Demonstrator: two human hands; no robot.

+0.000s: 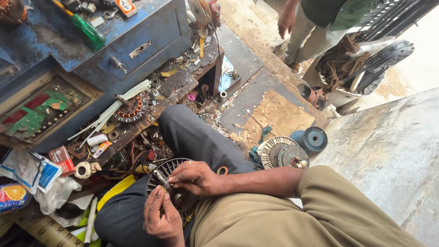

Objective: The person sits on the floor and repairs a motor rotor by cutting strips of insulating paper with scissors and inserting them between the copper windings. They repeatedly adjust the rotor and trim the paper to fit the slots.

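A round finned metal motor part [157, 170] lies on my lap, over the dark trouser leg [192, 137]. A short metal shaft [161, 178] sticks up from its middle. My left hand [160, 215] comes in from below, thumb and fingers pinched on that shaft. My right hand [196, 177] reaches in from the right on a bare forearm below a khaki sleeve [329, 201]. It lies on top of the motor part, gripping it with fingertips next to the shaft. An orange ring [222, 170] sits by my right wrist.
A blue metal cabinet [151, 41] with a drawer stands at upper left, a green-handled screwdriver [87, 29] on top. A wound stator [132, 109] with white sleeves lies among scrap. Fan motor parts [286, 153] and cardboard [279, 114] are on the floor. Another person [315, 27] stands at the top.
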